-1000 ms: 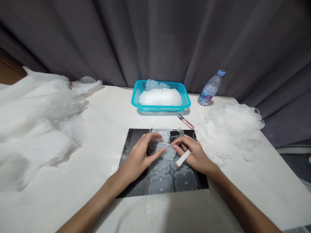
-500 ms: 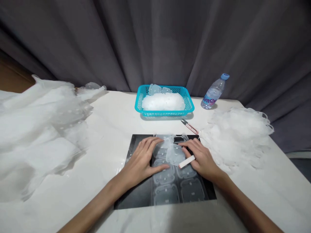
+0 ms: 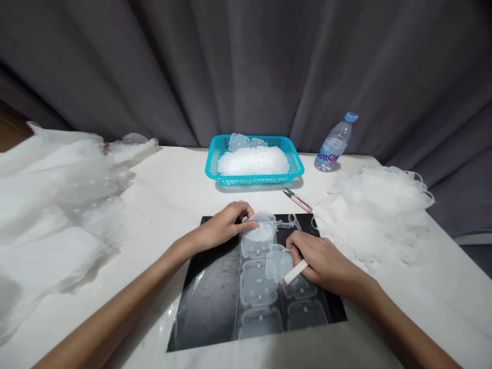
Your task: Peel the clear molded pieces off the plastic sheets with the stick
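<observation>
A dark mat [image 3: 211,297] lies on the white table, and over it runs a clear plastic sheet of several moulded tag shapes [image 3: 261,287]. My left hand [image 3: 225,225] pinches the sheet's far end and presses it down. My right hand [image 3: 321,259] holds a small white stick [image 3: 295,271] and pinches one loose clear plastic piece [image 3: 277,262] just above the sheet's right column.
A turquoise basket [image 3: 295,166] of clear pieces stands behind the mat, with pink thread snips [image 3: 298,200] in front of it. A water bottle [image 3: 334,143] stands at the back right. Heaps of clear plastic scrap lie at the right [image 3: 372,210] and left [image 3: 57,205].
My left hand has moved from lying flat on the sheet to its far end. My right hand has drawn the loose piece away toward me and to the right. The camera shifted a little.
</observation>
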`<control>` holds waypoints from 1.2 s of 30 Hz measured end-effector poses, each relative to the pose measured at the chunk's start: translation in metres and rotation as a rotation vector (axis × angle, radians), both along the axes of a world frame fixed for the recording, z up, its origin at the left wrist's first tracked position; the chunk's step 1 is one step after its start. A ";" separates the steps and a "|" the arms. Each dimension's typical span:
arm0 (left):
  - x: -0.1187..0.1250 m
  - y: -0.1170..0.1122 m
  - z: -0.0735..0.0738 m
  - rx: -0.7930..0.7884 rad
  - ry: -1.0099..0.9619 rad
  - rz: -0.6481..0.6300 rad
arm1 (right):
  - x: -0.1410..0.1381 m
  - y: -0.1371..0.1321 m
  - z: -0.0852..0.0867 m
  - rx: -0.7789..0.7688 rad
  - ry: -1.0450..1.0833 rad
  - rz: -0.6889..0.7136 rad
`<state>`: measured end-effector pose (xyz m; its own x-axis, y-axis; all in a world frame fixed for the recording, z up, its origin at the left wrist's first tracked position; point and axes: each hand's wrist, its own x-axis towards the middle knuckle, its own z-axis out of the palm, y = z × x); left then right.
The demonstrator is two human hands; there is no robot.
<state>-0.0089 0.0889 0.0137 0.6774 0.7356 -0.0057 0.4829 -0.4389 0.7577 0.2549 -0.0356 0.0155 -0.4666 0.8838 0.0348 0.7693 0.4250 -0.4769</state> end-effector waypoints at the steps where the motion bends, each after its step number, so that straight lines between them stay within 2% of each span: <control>1: 0.001 -0.001 0.003 -0.011 -0.005 -0.021 | 0.000 -0.001 0.003 -0.008 -0.020 0.014; 4: 0.000 -0.010 0.015 -0.072 -0.032 -0.032 | 0.001 -0.004 0.011 -0.029 -0.047 0.043; 7: 0.001 -0.018 0.023 -0.212 -0.092 -0.010 | 0.002 -0.005 0.012 -0.039 -0.017 0.049; 10: 0.002 -0.019 0.022 -0.372 -0.189 -0.012 | 0.004 -0.002 0.009 -0.054 0.041 0.058; 12: 0.003 -0.016 0.018 -0.413 -0.265 -0.009 | 0.004 -0.001 0.008 -0.071 0.059 0.065; 18: -0.001 -0.002 0.010 -0.272 -0.320 0.014 | 0.005 0.002 0.002 -0.054 0.064 0.058; 22: -0.004 0.003 0.006 -0.160 -0.338 0.037 | 0.004 0.004 -0.005 0.032 0.082 0.056; 25: -0.004 0.006 -0.004 -0.067 -0.330 0.059 | 0.004 0.006 -0.006 0.084 0.097 0.042; 29: -0.008 0.012 -0.016 0.036 -0.286 0.102 | 0.007 0.008 -0.007 0.071 0.155 0.051; 33: -0.014 0.012 -0.008 0.137 -0.216 0.140 | 0.008 0.009 -0.009 0.074 0.205 0.027; 36: -0.008 -0.008 0.007 0.192 -0.185 0.134 | 0.006 0.010 -0.009 0.046 0.273 -0.016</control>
<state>-0.0173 0.0811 0.0205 0.5511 0.7939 0.2568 0.4072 -0.5245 0.7478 0.2612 -0.0260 0.0066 -0.4202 0.8857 0.1974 0.6218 0.4395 -0.6482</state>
